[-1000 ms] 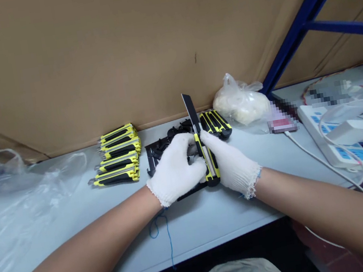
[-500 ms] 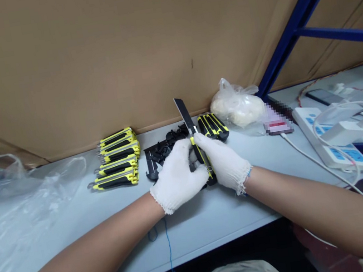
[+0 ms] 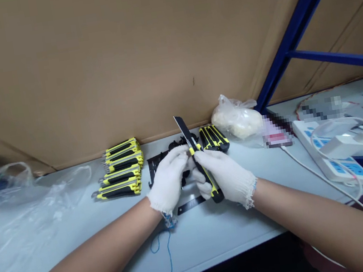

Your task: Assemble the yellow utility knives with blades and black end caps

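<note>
The gloved right hand [image 3: 225, 177] clenches the yellow-and-black utility knife [image 3: 204, 173], blade out, above the bench [image 3: 218, 236]; the left hand [image 3: 167, 179] has just shifted up, pinching near the blade end. Black plastic parts [image 3: 180, 144] and stacked knives [image 3: 121, 168] lie beyond.

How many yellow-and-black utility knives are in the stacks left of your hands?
5 utility knives visible: three in the back pile, two in the front pile, lying on the bench left of the left hand. Others may be hidden underneath.
</note>
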The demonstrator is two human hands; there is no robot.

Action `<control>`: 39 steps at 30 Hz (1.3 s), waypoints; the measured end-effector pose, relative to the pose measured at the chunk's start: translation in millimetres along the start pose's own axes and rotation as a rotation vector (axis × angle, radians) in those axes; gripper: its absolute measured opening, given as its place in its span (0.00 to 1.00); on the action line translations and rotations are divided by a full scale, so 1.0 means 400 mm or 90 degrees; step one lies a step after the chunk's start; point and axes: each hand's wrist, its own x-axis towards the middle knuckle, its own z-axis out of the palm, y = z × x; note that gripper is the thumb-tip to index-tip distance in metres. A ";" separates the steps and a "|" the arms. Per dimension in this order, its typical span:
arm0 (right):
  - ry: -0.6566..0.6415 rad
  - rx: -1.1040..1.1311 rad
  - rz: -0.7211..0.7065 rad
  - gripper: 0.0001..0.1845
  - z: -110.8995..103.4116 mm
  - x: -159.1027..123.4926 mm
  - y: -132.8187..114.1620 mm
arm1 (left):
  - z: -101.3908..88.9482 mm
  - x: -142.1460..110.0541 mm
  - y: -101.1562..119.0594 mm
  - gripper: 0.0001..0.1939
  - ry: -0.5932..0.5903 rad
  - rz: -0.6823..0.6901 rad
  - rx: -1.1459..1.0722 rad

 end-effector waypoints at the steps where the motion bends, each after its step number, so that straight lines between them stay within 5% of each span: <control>1: -0.026 0.027 0.005 0.20 -0.001 -0.002 0.002 | 0.001 0.006 0.000 0.21 0.000 -0.001 -0.037; 6: -0.138 0.120 0.038 0.20 -0.010 0.006 0.020 | 0.007 0.006 0.001 0.23 -0.098 -0.043 -0.103; 11: -0.098 0.069 0.147 0.32 -0.008 0.022 0.035 | -0.002 -0.017 -0.022 0.26 -0.181 -0.127 -0.111; 14: -0.078 0.051 0.115 0.26 -0.004 0.012 0.028 | 0.001 -0.019 -0.023 0.27 -0.182 -0.142 -0.147; 21: -0.188 0.160 0.059 0.15 0.000 -0.007 0.010 | 0.003 -0.002 0.042 0.21 -0.166 -0.076 -0.150; 27: -0.092 0.116 0.167 0.29 0.007 0.008 0.025 | -0.014 0.008 0.067 0.23 -0.179 -0.088 -0.113; 31: -0.074 0.136 0.126 0.22 0.012 -0.008 0.019 | -0.007 0.017 0.062 0.21 -0.160 -0.038 -0.120; 39: -0.219 0.196 0.026 0.08 0.019 -0.034 0.007 | -0.015 0.010 0.090 0.26 -0.171 -0.098 -0.130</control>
